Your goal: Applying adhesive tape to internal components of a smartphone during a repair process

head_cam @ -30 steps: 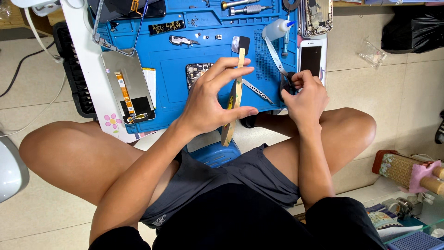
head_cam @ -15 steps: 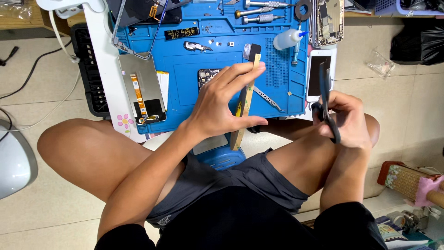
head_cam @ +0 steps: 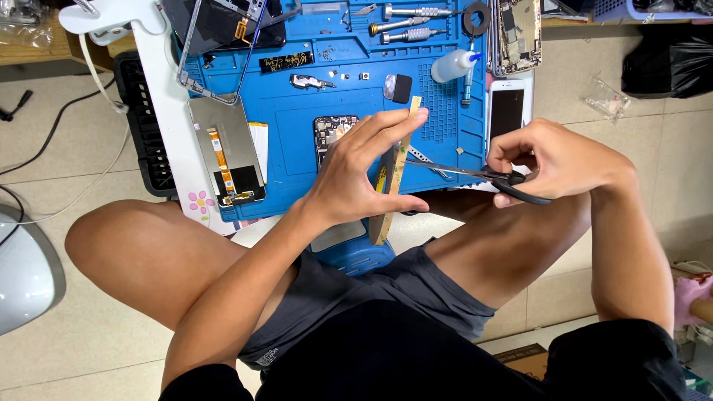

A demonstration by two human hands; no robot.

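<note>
Since half a second back, the right hand [head_cam: 553, 160] has swung the scissors [head_cam: 483, 174] in toward the strip [head_cam: 397, 163], so the blade tips now sit right at its edge, about midway up. Before that they were held off to the right, pointing up.

Containers: the blue mat [head_cam: 297, 134] on the bench works as a tray, with screwdrivers [head_cam: 405, 21], a white squeeze bottle [head_cam: 453, 65], a small circuit board [head_cam: 330, 132] and tiny bits lying on it. What's in the bottle, can't tell.

Left hand [head_cam: 356, 174] holds the strip upright, forefinger pressed on the top end, thumb on the lower part, other fingers spread open behind it. Right-hand fingers are curled closed through the scissor handles, blades slightly apart.

Bottom of the strip hangs over the lap, in front of a blue stool edge [head_cam: 356, 256]. Part of the board is hidden by the left hand. A phone [head_cam: 506, 111] is partly covered by the right hand, and the frame [head_cam: 215, 52] up top is cut off.
</note>
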